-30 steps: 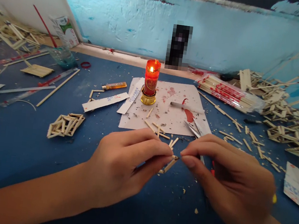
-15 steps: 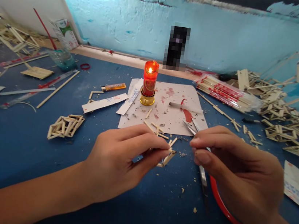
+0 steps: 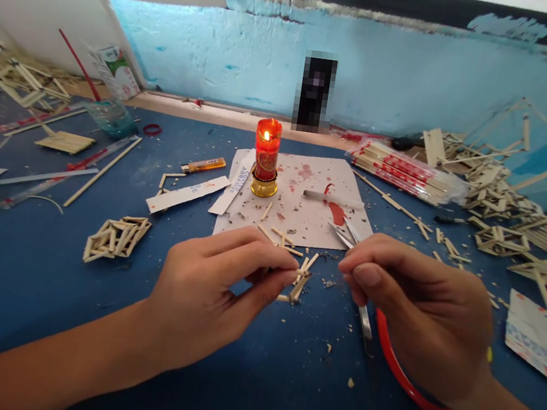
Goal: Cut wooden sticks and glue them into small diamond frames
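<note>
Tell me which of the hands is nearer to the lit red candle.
Left. The left hand sits just below the candle, slightly to its left; the right hand is farther off, below and well to its right.

stick piece (image 3: 299,282) | small, pale wood, jointed | pinched in left fingertips

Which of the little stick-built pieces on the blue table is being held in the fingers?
The small stick piece pinched by the left hand. The larger lattice lies untouched on the table to its left.
</note>
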`<act>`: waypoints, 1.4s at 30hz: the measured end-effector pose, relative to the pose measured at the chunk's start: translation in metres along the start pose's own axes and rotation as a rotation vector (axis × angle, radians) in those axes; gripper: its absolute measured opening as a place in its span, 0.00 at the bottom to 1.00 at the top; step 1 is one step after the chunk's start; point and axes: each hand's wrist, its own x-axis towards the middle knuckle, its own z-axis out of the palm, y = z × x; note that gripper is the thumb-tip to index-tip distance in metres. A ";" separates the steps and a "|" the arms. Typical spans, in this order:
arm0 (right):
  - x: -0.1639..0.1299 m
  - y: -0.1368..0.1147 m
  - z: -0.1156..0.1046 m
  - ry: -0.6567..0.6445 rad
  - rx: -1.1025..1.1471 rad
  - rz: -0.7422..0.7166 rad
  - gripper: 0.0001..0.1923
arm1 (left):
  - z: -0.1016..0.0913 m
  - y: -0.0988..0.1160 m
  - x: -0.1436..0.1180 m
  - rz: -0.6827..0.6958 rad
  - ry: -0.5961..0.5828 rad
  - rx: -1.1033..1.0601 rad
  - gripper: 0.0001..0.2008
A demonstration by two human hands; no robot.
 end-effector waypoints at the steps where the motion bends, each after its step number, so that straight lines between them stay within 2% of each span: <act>1: 0.000 0.000 0.000 0.003 -0.018 0.001 0.06 | 0.000 0.000 0.000 0.001 -0.001 0.004 0.07; 6: 0.000 -0.002 -0.002 0.030 -0.072 -0.053 0.03 | -0.001 0.000 0.001 -0.043 -0.007 -0.007 0.07; 9: 0.000 -0.004 -0.002 0.017 -0.044 -0.075 0.06 | -0.002 0.001 0.001 -0.056 -0.007 -0.017 0.07; 16: -0.002 -0.009 -0.004 0.088 0.013 -0.074 0.07 | 0.000 -0.003 0.000 -0.012 -0.020 0.018 0.06; 21: 0.006 -0.009 -0.011 0.135 -0.090 -0.077 0.04 | -0.003 -0.004 0.003 -0.001 -0.035 0.077 0.06; 24: 0.033 -0.013 -0.012 0.161 -0.145 -0.115 0.02 | -0.012 -0.008 0.016 0.023 -0.015 0.147 0.05; 27: 0.078 -0.017 -0.006 0.193 -0.106 -0.199 0.05 | -0.027 -0.020 0.037 0.006 0.054 0.176 0.03; 28: 0.096 -0.016 -0.002 0.131 -0.102 -0.160 0.08 | -0.032 -0.026 0.044 -0.026 0.104 0.170 0.02; 29: 0.113 -0.014 0.003 0.167 -0.068 -0.215 0.08 | -0.037 -0.033 0.052 -0.072 0.146 0.169 0.03; 30: 0.130 -0.010 0.008 0.123 -0.039 -0.194 0.10 | -0.041 -0.041 0.059 -0.118 0.169 0.184 0.02; 34: 0.183 0.018 0.030 0.147 -0.005 -0.182 0.04 | -0.050 -0.072 0.078 -0.266 0.157 0.247 0.05; 38: 0.204 0.046 0.042 0.128 0.032 -0.119 0.04 | -0.051 -0.094 0.081 -0.361 0.124 0.276 0.08; 42: 0.206 0.055 0.044 0.120 0.099 -0.067 0.03 | -0.053 -0.104 0.072 -0.388 0.108 0.235 0.09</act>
